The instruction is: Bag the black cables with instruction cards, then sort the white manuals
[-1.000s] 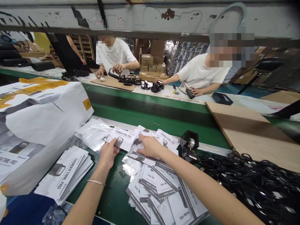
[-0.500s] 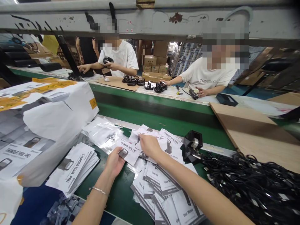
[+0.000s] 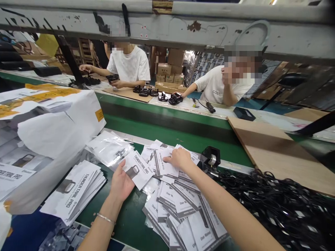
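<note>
My left hand (image 3: 121,184) pinches a white THUNDER TRAIL PRO leaflet (image 3: 138,170) by its left edge, thumb on top. My right hand (image 3: 181,158) has its thumb and fingers closed on a user manual (image 3: 165,168) with a grey stripe, just right of the leaflet. Under and below it spreads a loose pile of user manuals (image 3: 188,223). More THUNDER TRAIL PRO leaflets (image 3: 149,150) lie behind the two hands. A neat stack of the same leaflets (image 3: 72,188) rests left of my left hand.
Clear plastic bags (image 3: 111,148) lie behind my left hand, and a large wrapped bundle (image 3: 60,129) stands left. Black cables (image 3: 267,209) heap at right beside a black device (image 3: 210,158). Two people sit across the green conveyor (image 3: 162,120); a wooden board (image 3: 277,150) lies right.
My right hand has moved right and now holds a user manual out over the leaflets. The leaflet in my left hand has tilted. Across the conveyor, one person has raised a hand toward the face.
</note>
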Tool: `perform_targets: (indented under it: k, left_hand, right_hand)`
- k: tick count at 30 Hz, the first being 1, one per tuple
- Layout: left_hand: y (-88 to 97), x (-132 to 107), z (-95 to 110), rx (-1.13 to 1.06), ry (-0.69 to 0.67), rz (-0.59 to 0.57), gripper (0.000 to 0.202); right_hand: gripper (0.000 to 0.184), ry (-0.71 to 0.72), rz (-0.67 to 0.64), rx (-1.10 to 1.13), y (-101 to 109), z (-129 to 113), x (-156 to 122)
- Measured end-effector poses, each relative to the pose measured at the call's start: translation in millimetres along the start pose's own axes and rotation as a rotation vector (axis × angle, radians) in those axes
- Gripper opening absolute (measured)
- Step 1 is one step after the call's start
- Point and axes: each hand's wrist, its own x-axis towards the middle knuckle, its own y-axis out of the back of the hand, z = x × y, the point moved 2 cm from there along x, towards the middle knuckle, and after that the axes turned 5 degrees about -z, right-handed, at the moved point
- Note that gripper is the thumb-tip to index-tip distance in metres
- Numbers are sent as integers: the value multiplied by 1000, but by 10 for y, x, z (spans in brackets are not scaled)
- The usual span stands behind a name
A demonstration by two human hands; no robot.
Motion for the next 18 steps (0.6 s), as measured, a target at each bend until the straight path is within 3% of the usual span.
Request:
perform_targets:
  k: [4,9,13,18]
  left_hand:
    - [-4,10,-37,-18,34,-11,31]
    - [15,8,-72,-11,77,5,37]
    - [34,-5,-74,7,79,36,37]
    - [29,-42,-68,5,73,20,34]
  right_hand:
    - [43,6,-64,9,-94,-57,50]
    - [51,-19,-73,26,-117,-129,49]
    - [41,31,-104,107,-107,-91,87]
    - [21,159,40,256,44,-244,-24]
